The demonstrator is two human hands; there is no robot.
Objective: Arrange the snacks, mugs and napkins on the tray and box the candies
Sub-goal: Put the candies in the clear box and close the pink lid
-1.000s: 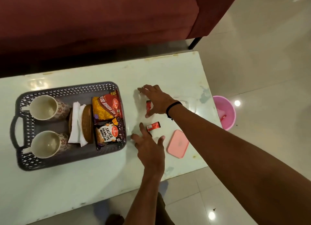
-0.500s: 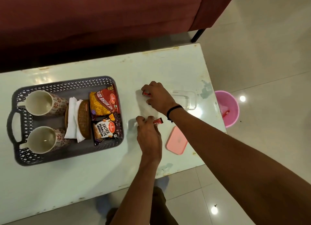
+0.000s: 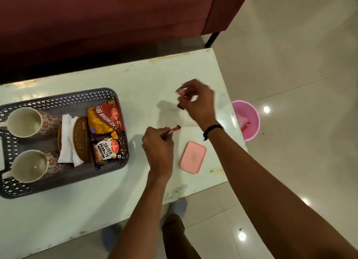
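My left hand (image 3: 157, 146) pinches a red candy (image 3: 173, 130) just above the table, its end sticking out to the right. Farther back, my right hand (image 3: 197, 101) is lifted and blurred, closed on another red candy (image 3: 182, 97). The clear box (image 3: 188, 121) lies mostly hidden under my right hand. Its pink lid (image 3: 192, 157) rests on the table near the front edge. The grey tray (image 3: 64, 183) on the left holds two mugs (image 3: 24, 122) (image 3: 29, 166), white napkins (image 3: 66, 140), a brown woven holder (image 3: 81, 138) and two snack packets (image 3: 105, 118) (image 3: 108, 149).
The white table (image 3: 135, 80) ends just right of the hands. A pink bin (image 3: 247, 119) stands on the tiled floor beyond that edge. A dark red sofa (image 3: 106, 16) runs along the far side of the table.
Both hands closed on the candies and lifted them off the table. My right hand rose and shifted right, over the clear box. The camera view shifted slightly.
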